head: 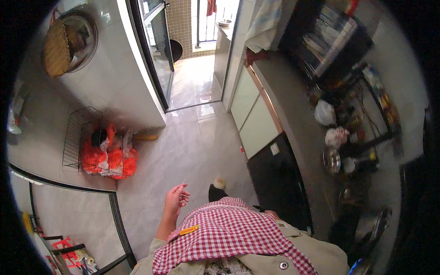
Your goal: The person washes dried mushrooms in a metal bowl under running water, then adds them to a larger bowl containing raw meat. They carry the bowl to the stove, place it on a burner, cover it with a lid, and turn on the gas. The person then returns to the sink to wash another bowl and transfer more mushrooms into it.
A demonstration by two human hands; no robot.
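Observation:
My left hand [177,197] is raised over the tiled floor, fingers loosely bent and apart, with nothing in it. At my right side, my right hand [271,214] is mostly hidden by the red-and-white checked apron [227,223]. A small dark object [258,208], too unclear to name, sticks out from it near the black cabinet front [278,178]. One dark shoe tip [216,193] shows past the apron, beside a small pale round thing [219,183] that I cannot identify.
On the left, a wire basket [74,147] stands by red plastic bags [117,161]. A glass door [158,44] opens onto a balcony ahead. Along the right runs a counter [292,89] with a dark appliance [330,41], white bags and a metal bowl [331,160]. Bottom left is a black-framed doorway [118,220].

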